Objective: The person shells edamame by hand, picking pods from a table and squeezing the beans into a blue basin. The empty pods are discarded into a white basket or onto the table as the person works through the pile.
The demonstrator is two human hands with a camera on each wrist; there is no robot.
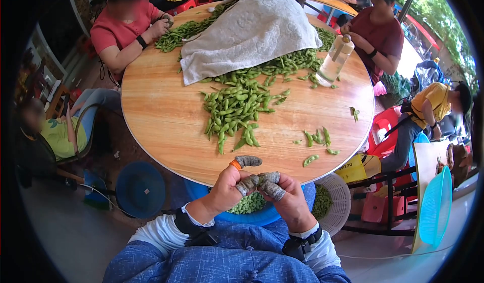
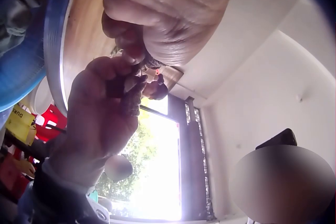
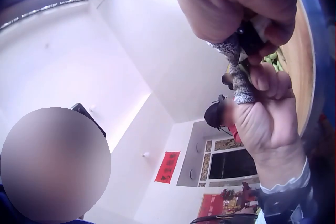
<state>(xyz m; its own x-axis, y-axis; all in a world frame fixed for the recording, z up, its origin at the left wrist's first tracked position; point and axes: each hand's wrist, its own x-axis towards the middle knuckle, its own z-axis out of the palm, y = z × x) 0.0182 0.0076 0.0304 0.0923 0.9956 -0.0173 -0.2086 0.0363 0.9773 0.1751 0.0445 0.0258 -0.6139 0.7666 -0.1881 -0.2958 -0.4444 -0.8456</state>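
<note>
Together, the left hand (image 1: 227,184) and right hand (image 1: 285,195) are held with curled, cloth-wrapped fingertips pinched; what is gripped cannot be told. Bean pods (image 1: 234,106) are heaped at twelve o'clock on the round table (image 1: 161,116).

Bright daylight — fisheye-warped edges, window (image 2: 157,166) glare, blurry wrist close-ups.

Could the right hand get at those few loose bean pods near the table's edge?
Probably yes. The loose pods lie on bare wood just beyond the right hand, with nothing between. But that hand is pressed fingertip to fingertip against the left hand.
</note>
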